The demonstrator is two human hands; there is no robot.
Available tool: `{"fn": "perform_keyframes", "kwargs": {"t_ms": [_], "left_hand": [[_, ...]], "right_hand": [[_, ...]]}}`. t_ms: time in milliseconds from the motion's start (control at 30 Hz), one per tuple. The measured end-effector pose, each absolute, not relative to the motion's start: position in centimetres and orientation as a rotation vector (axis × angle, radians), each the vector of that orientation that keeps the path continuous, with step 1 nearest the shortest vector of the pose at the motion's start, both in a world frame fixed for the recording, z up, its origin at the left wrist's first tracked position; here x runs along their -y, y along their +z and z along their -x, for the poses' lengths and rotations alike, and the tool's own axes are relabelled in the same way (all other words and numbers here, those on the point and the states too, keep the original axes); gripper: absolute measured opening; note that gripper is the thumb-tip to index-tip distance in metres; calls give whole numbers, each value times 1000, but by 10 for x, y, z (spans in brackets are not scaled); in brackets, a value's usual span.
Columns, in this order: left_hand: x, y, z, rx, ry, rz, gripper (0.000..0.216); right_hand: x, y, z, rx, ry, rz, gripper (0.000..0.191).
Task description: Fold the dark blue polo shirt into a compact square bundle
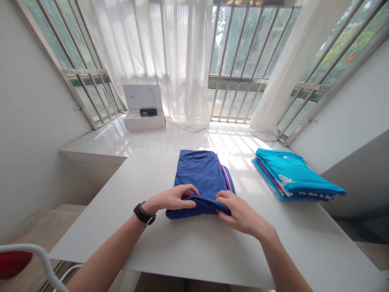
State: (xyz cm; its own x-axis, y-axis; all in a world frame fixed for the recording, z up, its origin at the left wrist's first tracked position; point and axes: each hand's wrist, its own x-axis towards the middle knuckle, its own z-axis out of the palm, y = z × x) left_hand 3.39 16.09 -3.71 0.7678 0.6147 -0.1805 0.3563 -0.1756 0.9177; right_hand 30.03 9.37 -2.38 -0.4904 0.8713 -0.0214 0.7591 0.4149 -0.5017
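A dark blue garment, folded into a rough rectangle, lies flat on the white table. Red and white striping shows along its right side; which kind of garment it is I cannot tell. My left hand, with a black watch at the wrist, pinches the raised near edge of the cloth between thumb and fingers. At the right end of that same edge, my right hand has its fingers closed round the fabric. Between the hands the edge forms a lifted, rolled ridge.
A stack of folded clothes, turquoise on top, sits at the table's right. An open white box with a dark item inside stands on the sill at the back left. White curtains hang before barred windows. A white curved tube is at lower left.
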Motion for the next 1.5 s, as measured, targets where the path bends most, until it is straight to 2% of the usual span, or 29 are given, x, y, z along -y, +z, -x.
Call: {"fn": "perform_keyframes", "kwargs": {"t_ms": [67, 133, 300, 367, 433, 600, 700, 833, 867, 933, 1067, 1167, 1233, 1367, 1500], "left_hand": [[-168, -31, -23, -712, 258, -1765, 42], [-176, -26, -11, -683, 196, -1732, 52], [-191, -27, 11, -564, 58, -1789, 92], [-191, -29, 11, -627, 75, -1862, 101], [-189, -31, 6, -747, 140, -1898, 93], [-186, -43, -9, -959, 354, -1940, 47], [-190, -51, -10, -961, 397, -1943, 39], [-195, -59, -7, -961, 429, -1934, 39], [-196, -60, -6, -966, 432, -1934, 39], [-197, -61, -5, -975, 433, -1942, 40], [-197, -59, 0, -966, 379, -1961, 40], [-196, -56, 3, -926, 267, -1954, 43], [-195, -55, 3, -907, 243, -1957, 45], [-194, -56, -2, -960, 351, -1976, 45], [-192, -60, -6, -1010, 418, -2049, 43]], "right_hand": [[-99, -27, -303, 2396, 724, 1447, 12], [-106, -33, -306, 2353, 786, 1472, 18], [-122, -52, -309, 2175, 839, 1505, 28], [-126, -58, -310, 2101, 813, 1516, 28], [-130, -63, -312, 2022, 781, 1525, 27], [-133, -68, -316, 1863, 635, 1594, 33], [-132, -67, -319, 1894, 645, 1649, 46], [-128, -65, -324, 2039, 778, 1600, 83], [-128, -64, -325, 2050, 793, 1593, 86], [-128, -64, -329, 2029, 823, 1598, 80], [-131, -65, -339, 1932, 981, 1535, 50], [-132, -65, -344, 1983, 969, 1498, 35], [-130, -62, -345, 2017, 981, 1548, 36], [-126, -55, -345, 1946, 1214, 1635, 41], [-123, -50, -344, 1911, 1267, 1599, 44]]}}
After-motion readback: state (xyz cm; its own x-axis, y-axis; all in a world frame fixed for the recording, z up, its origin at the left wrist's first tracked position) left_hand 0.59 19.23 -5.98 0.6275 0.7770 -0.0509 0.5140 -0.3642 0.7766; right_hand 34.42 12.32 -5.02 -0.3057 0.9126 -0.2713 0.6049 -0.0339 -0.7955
